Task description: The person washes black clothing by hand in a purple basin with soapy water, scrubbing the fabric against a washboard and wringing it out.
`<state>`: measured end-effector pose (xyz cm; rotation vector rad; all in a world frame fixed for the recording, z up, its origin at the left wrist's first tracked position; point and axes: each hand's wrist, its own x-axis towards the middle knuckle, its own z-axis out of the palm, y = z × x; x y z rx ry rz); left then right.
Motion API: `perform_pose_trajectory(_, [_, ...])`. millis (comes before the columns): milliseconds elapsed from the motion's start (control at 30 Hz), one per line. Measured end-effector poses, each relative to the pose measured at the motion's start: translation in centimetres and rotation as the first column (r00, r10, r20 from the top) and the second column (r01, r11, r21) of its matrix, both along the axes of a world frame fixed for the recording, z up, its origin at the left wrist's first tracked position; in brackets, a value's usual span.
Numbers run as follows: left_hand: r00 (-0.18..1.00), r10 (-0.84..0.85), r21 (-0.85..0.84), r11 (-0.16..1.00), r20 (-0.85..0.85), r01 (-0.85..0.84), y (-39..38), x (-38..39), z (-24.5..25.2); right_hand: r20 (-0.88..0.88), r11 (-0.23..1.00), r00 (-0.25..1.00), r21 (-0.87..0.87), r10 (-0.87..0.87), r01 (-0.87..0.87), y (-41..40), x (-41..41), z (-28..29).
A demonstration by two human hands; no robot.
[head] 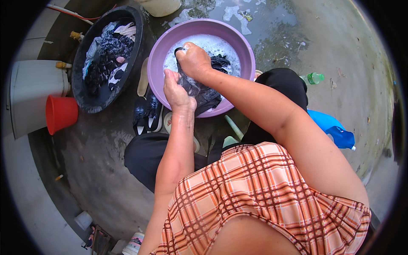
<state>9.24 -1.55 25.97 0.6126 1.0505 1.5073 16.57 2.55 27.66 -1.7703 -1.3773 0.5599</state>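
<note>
Both of my hands are over a purple plastic basin (153, 68) of sudsy water (212, 43). My right hand (194, 60) is closed in a fist around part of a wet black garment (208, 97), and a dark band of cloth loops out beside the knuckles. Lower and to the left, my left hand (178, 91) supports the same cloth at the palm, its fingers pointing up along it. The garment hangs between the hands into the basin and rests against the near wall. Foam clings to my wet fingers.
A black oval tub (79, 86) with wet clothes (110, 54) stands at left, beside a red bucket (62, 113). Dark shoes (148, 111) sit by the basin. On the right are a green-capped bottle (314, 78) and a blue detergent pouch (331, 129). Wet concrete (95, 149) surrounds everything.
</note>
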Motion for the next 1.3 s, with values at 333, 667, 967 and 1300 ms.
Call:
perform_pose_trajectory(333, [0.963, -0.140, 0.082, 0.989, 0.232, 0.124, 1.1, -2.5, -0.7, -0.362, 0.999, 0.931, 0.045, 0.040, -0.025, -0.6, -0.4, -2.1])
perform_pose_trajectory(667, [0.745, -0.300, 0.255, 0.950, 0.595, 0.179, 2.3, -5.3, 2.7, -0.867, 0.756, 0.146, -0.488, -0.476, -0.435, -3.1, 1.1, -4.5])
perform_pose_trajectory(967, [0.942, -0.163, -0.139, 0.967, 0.294, 0.211, 2.1, -6.1, -1.3, -0.734, 0.985, 0.673, -0.035, 0.089, -0.169, -0.5, 1.1, 1.9])
perform_pose_trajectory(1300, [0.802, -0.355, 0.176, 0.935, 0.480, 0.309, -1.1, -2.4, -2.2, 0.553, 0.939, 0.796, 0.065, 0.247, -0.337, -4.0, -3.6, 0.1])
